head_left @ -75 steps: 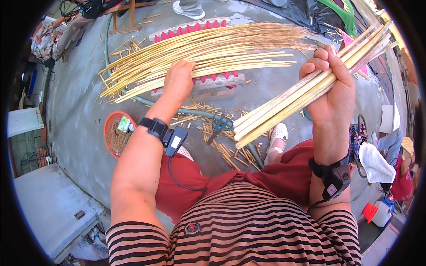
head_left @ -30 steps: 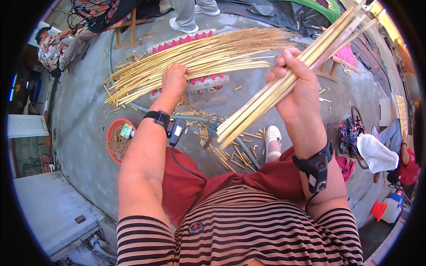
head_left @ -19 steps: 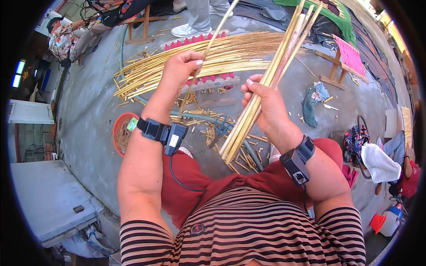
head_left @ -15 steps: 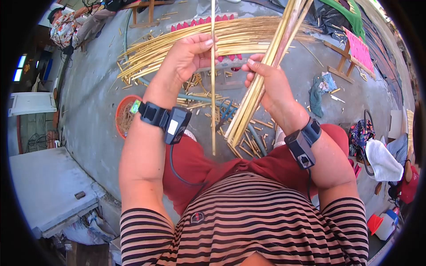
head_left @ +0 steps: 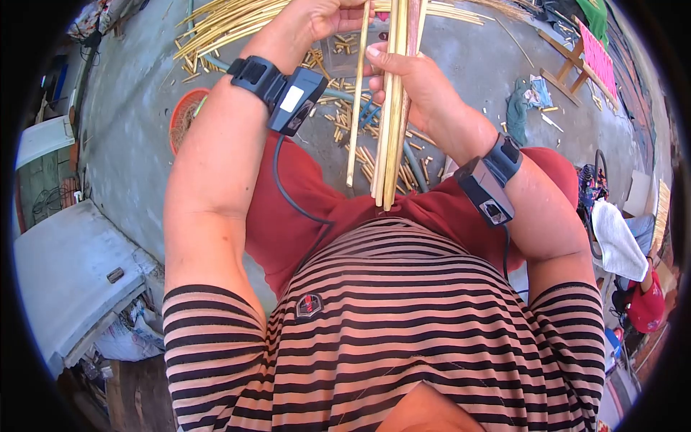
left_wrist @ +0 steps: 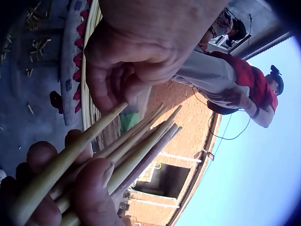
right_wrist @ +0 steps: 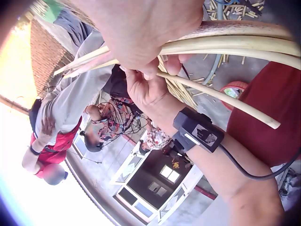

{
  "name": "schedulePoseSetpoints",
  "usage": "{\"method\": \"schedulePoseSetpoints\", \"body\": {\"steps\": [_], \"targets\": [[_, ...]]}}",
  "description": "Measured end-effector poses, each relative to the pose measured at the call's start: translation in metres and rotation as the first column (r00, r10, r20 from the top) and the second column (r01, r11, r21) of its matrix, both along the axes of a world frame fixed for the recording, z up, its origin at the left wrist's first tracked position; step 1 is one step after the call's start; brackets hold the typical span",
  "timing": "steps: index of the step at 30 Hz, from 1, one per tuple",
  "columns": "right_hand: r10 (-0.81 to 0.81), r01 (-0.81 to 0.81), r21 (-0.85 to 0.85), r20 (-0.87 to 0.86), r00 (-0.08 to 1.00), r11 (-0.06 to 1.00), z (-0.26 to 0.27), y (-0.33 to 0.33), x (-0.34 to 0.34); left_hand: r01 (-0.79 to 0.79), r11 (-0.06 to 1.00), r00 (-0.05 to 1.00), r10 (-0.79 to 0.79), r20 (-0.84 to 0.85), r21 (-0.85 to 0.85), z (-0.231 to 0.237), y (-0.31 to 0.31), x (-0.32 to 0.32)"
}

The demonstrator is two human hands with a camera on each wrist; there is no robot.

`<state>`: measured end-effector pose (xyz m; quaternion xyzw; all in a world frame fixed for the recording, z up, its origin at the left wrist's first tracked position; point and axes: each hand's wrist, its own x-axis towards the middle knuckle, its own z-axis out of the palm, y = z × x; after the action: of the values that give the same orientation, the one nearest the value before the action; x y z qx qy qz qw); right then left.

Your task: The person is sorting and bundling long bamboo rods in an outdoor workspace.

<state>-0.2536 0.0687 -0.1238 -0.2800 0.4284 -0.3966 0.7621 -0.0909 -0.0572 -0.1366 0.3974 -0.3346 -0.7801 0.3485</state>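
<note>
In the head view the right hand (head_left: 421, 83) grips a bundle of pale stalks (head_left: 392, 129), held nearly upright with the lower ends near the lap. Just left of it, the left hand (head_left: 324, 16) pinches a single stalk (head_left: 356, 108) near the top edge of the picture. The left wrist view has the left hand (left_wrist: 136, 52) at the tip of that stalk (left_wrist: 61, 169), while the right hand's fingers (left_wrist: 94, 188) curl round the bundle close by. In the right wrist view the single stalk (right_wrist: 225, 99) slants below the bundle (right_wrist: 235, 44).
A pile of long stalks (head_left: 230, 25) lies beyond the left forearm. Short cut pieces (head_left: 338, 122) litter the floor round a hose. An orange basket (head_left: 175, 122) stands at the left, a pink-topped wooden stand (head_left: 596, 57) at the upper right. A standing person (right_wrist: 61, 122) shows in the right wrist view.
The left hand has left the pile with one stalk and come beside the bundle. The right hand has swung the bundle from a slant to nearly upright and moved inward. The head view has tilted down.
</note>
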Motion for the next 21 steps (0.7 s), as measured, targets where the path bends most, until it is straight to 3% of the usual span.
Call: {"method": "schedulePoseSetpoints", "body": {"steps": [3,6,7,10,13,16,17,20,21], "targets": [[0.001,-0.001,0.019,0.001,1.0,1.0,-0.001,-0.002,-0.001,0.045,0.999,0.999,-0.045,-0.029,-0.002,-0.012,0.0,-0.003],[0.003,-0.004,0.055,0.017,1.0,0.998,0.0,-0.001,0.001,0.095,0.988,0.995,-0.091,0.041,-0.121,-0.022,-0.009,0.003],[0.003,-0.004,0.056,0.027,1.0,0.998,0.002,-0.001,0.002,0.102,0.992,0.991,-0.095,0.093,-0.075,-0.016,-0.009,0.004],[-0.015,0.014,0.048,0.018,1.0,0.999,0.015,0.001,0.001,-0.032,0.961,0.972,0.095,0.217,-0.276,0.038,0.01,0.003],[-0.219,0.219,0.002,0.059,0.974,0.976,0.022,-0.004,-0.004,-0.069,0.804,0.916,0.285,0.281,-0.59,0.07,0.004,0.029],[-0.319,0.324,-0.032,0.109,0.941,0.946,0.035,-0.01,-0.014,0.037,0.591,0.65,0.599,0.468,-0.806,0.06,-0.002,0.053],[-0.331,0.339,-0.048,0.126,0.935,0.94,0.037,-0.012,-0.018,0.182,0.481,0.515,0.696,0.5,-0.858,0.048,-0.005,0.06],[-0.394,0.418,-0.047,0.251,0.884,0.907,0.049,-0.017,-0.026,0.558,0.353,0.304,0.755,0.581,-0.751,0.013,-0.007,0.067],[-0.39,0.427,-0.078,0.287,0.875,0.901,0.052,-0.019,-0.031,0.575,0.363,0.308,0.734,0.605,-0.733,0.003,-0.007,0.066]]}}
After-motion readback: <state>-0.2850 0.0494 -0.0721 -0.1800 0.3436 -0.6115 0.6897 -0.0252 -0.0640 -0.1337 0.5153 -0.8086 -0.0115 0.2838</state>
